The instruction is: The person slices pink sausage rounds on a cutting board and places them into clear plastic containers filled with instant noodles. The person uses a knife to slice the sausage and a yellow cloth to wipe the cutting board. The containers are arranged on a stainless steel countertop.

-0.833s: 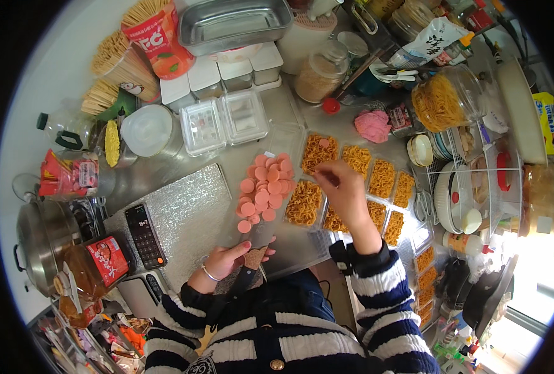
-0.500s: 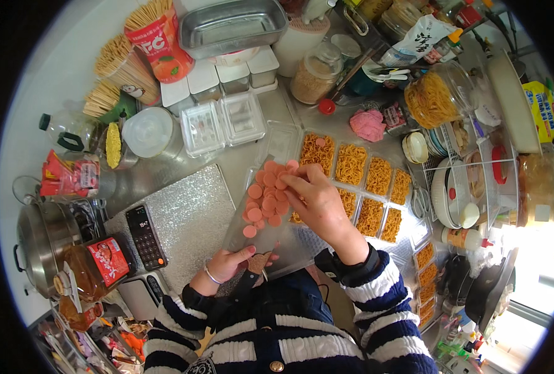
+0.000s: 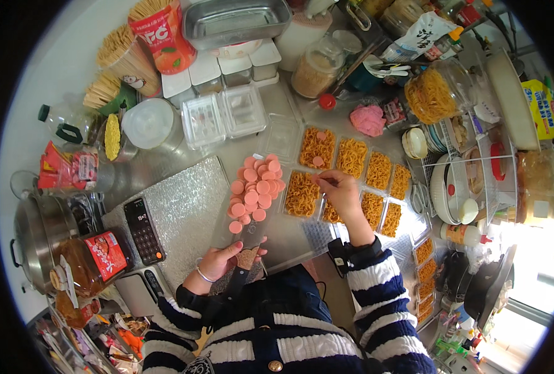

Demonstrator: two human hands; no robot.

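Observation:
My left hand point(image 3: 219, 260) is closed round the dark handle of a cleaver point(image 3: 252, 235), held flat. Round pink sausage slices point(image 3: 252, 193) lie heaped along its broad grey blade. My right hand point(image 3: 341, 192) pinches a single sausage slice point(image 3: 315, 179) over the front-left noodle box point(image 3: 302, 198). Behind it, another noodle box point(image 3: 309, 149) has two sausage slices on its noodles. More clear boxes of orange-brown noodles point(image 3: 351, 157) stand to the right in two rows, partly covered by my right hand and wrist.
A silvery board point(image 3: 180, 209) lies at the left, with a black calculator point(image 3: 145, 234) on it. Empty clear containers point(image 3: 224, 118) stand at the back. More noodle boxes point(image 3: 426, 271) sit at the right front, beside a wire rack point(image 3: 470, 168) of dishes. A pink cloth point(image 3: 368, 120) lies behind.
My right hand has moved right from the heap to the noodle boxes with a slice. The cleaver has shifted slightly left. A second slice now shows on the back-left box.

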